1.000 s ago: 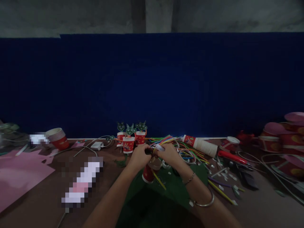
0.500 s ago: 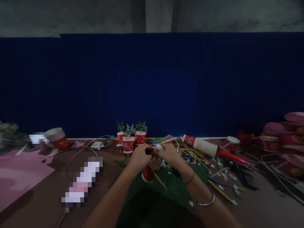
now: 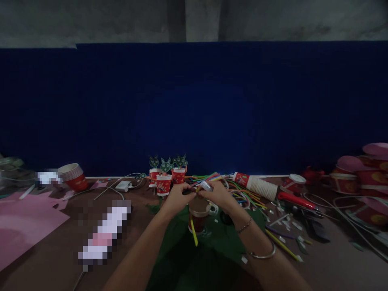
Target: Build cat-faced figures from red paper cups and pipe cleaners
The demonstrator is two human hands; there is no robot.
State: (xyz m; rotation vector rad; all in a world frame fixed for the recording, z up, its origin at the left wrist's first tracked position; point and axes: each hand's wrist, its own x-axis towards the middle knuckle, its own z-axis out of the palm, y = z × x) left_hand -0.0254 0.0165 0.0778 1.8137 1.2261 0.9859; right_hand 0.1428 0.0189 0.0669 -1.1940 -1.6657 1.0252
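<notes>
Head view, left hand (image 3: 179, 199) and right hand (image 3: 218, 197) bent inward near centre, small whitish cylindrical roll (image 3: 206, 186) pinched narrowly in the right, left's hold indiscernible, red paper cup (image 3: 200, 223) seen just below, fronted by slender yellow strip (image 3: 194, 232).

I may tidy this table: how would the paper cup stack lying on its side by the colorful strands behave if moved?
The paper cup stack would probably roll if pushed, since its sides are round. It is likely light, being apparently paper. Lifted by one end, it might slide apart, as nothing visible binds it.
</notes>
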